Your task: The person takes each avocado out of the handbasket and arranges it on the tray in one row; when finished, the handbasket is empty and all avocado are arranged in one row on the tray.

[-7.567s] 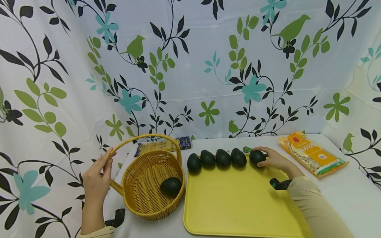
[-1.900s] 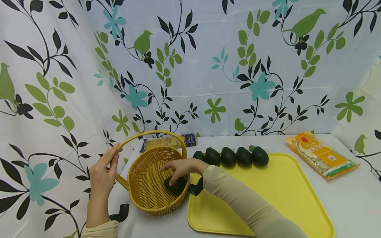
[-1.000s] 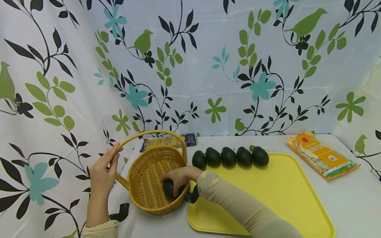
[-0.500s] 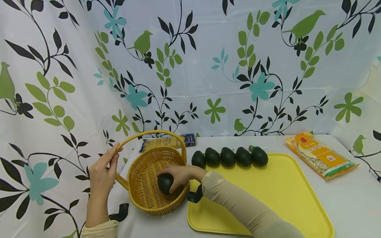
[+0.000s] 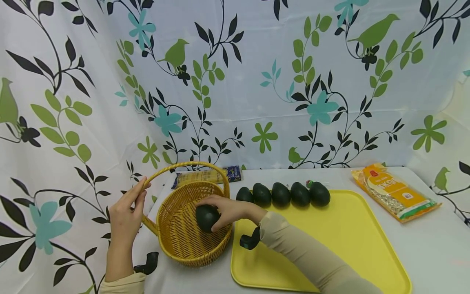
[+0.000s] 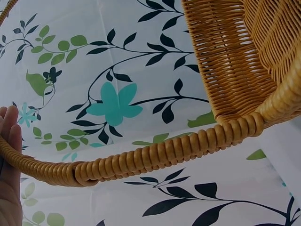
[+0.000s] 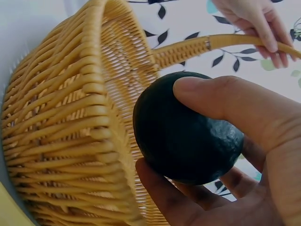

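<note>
My right hand (image 5: 232, 212) grips a dark green avocado (image 5: 207, 217) over the round wicker basket (image 5: 172, 246). In the right wrist view, thumb and fingers wrap this avocado (image 7: 174, 136), and it is raised to about the rim of the basket (image 7: 56, 117). My left hand (image 5: 126, 212) holds the left side of the basket's arched handle (image 5: 183, 164). The left wrist view shows the handle (image 6: 155, 157) running between the fingers and thumb of that hand (image 6: 9, 174). Several more avocados (image 5: 280, 195) line the far edge of the yellow tray (image 5: 312, 245).
Behind the basket lies a blue and yellow packet (image 5: 205, 176), seemingly of pasta. An orange bag of grain (image 5: 396, 192) lies at the right of the white table (image 5: 433, 245). A small red and green item (image 5: 309, 183) sits behind the avocado row. Patterned cloth (image 5: 257, 81) hangs behind.
My right hand left the rightmost avocado on the tray, moved left into the basket, took hold of the avocado lying there and raised it. My left hand keeps its grip on the handle.
</note>
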Demonstrator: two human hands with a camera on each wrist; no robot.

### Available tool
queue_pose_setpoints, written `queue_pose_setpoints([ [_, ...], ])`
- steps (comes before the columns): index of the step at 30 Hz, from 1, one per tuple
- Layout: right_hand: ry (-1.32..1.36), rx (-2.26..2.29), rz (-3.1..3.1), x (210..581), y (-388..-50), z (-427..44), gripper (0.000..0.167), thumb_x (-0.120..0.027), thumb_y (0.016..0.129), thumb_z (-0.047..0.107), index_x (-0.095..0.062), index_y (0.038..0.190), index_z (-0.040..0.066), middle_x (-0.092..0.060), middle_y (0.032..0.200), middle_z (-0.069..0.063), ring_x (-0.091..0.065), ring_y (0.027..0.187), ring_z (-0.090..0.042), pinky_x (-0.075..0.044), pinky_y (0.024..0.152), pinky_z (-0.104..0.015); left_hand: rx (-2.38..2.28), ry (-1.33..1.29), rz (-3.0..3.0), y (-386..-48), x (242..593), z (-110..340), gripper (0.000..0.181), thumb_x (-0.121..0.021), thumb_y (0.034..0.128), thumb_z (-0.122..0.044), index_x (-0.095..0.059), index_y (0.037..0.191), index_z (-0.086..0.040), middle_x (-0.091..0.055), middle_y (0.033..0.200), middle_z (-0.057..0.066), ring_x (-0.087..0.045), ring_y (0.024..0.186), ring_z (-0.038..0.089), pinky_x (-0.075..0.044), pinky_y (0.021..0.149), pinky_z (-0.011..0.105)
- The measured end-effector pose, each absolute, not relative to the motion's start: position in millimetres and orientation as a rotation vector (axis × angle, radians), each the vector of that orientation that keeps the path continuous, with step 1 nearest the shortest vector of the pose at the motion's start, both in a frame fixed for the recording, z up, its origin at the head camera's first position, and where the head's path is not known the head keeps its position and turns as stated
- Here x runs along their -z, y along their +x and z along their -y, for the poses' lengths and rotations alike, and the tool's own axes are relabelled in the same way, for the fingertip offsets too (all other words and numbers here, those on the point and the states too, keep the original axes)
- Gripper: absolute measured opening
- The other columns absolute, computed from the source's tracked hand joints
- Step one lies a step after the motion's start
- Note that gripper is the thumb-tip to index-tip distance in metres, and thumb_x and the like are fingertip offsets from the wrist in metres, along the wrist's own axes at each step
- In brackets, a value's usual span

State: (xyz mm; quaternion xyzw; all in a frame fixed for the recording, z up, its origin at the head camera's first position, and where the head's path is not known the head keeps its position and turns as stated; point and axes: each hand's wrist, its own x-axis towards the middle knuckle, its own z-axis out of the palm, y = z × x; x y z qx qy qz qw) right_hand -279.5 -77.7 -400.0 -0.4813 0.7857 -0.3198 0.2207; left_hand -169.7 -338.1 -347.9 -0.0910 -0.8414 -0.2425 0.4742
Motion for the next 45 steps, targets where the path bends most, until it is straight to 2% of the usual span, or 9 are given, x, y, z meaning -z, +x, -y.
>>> queue_pose_setpoints([
  [10,-1.388,0.973,-2.163,378,-277,49,0.084,-0.076,0.076,0.02,-0.031,0.145,0.036,-0.029,0.151,0.005,-0.031,0.137,-0.02,-0.041,0.101,-0.035,0.61,-0.231,2.077,-171,346,336,0.047,-0.061,0.0849,0.008,-0.061,0.127,-0.013,-0.071,0.102,0.018,-0.042,0.101,-0.029,-0.034,0.077,-0.005],
  [18,-1.428,1.063,-2.118,363,-276,23,0.084,-0.076,0.077,0.016,-0.032,0.146,0.029,-0.025,0.153,0.001,-0.038,0.132,-0.022,-0.048,0.09,-0.024,0.615,-0.223,2.087,-171,347,336,0.05,-0.061,0.0853,0.007,-0.06,0.129,-0.016,-0.071,0.103,0.018,-0.042,0.1,-0.029,-0.034,0.076,-0.005],
  [25,-1.423,1.123,-2.155,348,-277,-7,0.085,-0.076,0.076,0.015,-0.032,0.146,0.03,-0.024,0.152,0.001,-0.038,0.133,-0.025,-0.045,0.098,-0.038,0.611,-0.232,2.084,-171,346,336,0.048,-0.061,0.0847,0.008,-0.06,0.128,-0.013,-0.071,0.103,0.018,-0.042,0.099,-0.029,-0.034,0.074,-0.004],
  [32,-1.402,1.179,-2.173,332,-279,-40,0.084,-0.074,0.078,0.012,-0.029,0.148,0.024,-0.021,0.154,-0.004,-0.04,0.131,-0.029,-0.047,0.098,-0.039,0.612,-0.253,2.064,-172,347,337,0.05,-0.062,0.0842,0.009,-0.06,0.128,-0.016,-0.071,0.101,0.02,-0.043,0.102,-0.028,-0.034,0.076,-0.005],
  [39,-1.328,1.237,-2.213,324,-285,-75,0.084,-0.074,0.08,0.013,-0.028,0.148,0.026,-0.017,0.156,-0.003,-0.04,0.131,-0.029,-0.049,0.097,-0.033,0.607,-0.247,2.062,-170,348,339,0.051,-0.062,0.084,0.009,-0.06,0.128,-0.016,-0.071,0.101,0.019,-0.043,0.099,-0.028,-0.033,0.07,-0.003],
  [45,-1.271,1.276,-2.3,321,-289,-110,0.083,-0.075,0.079,0.013,-0.029,0.148,0.023,-0.022,0.153,-0.005,-0.043,0.127,-0.032,-0.051,0.094,-0.036,0.598,-0.255,2.049,-171,346,338,0.049,-0.062,0.0836,0.009,-0.061,0.127,-0.013,-0.071,0.099,0.02,-0.043,0.096,-0.028,-0.032,0.065,-0.001],
])
